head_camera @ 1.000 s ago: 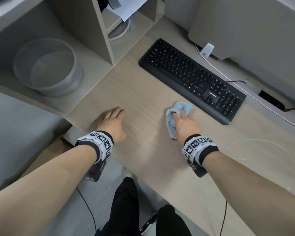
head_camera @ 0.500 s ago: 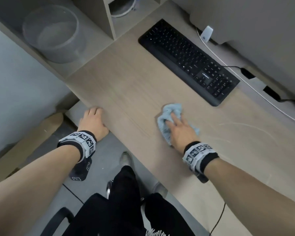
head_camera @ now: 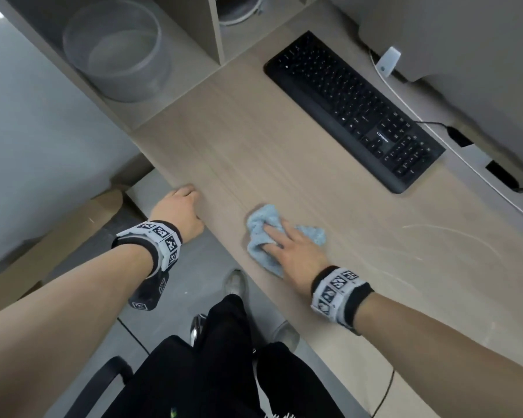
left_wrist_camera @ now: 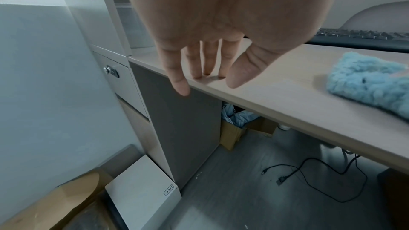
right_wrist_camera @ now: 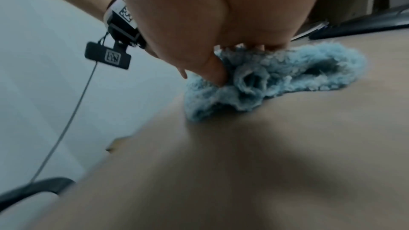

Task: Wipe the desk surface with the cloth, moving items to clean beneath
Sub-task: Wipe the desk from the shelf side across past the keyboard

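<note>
Blue cloth under the right hand, keyboard lying ahead

Blue fluffy cloth is pressed onto the pale wooden table by the right hand. The fingers are spread flat on top of it, while the thumb seems to be tucked into a fold, though the right wrist view is blurred there. The cloth lies near the front edge of the table, bunched, with one end showing past the fingers. The left hand is resting with relaxed fingers at the table edge, well apart from the cloth, and nothing is held in it.

The black keyboard lies ahead and to the right of the cloth, its long axis running diagonally. It is judged that the right hand is nearer to it. The strip of table between cloth and keyboard can probably be wiped first; beneath the keyboard nothing is cleaned yet.
</note>
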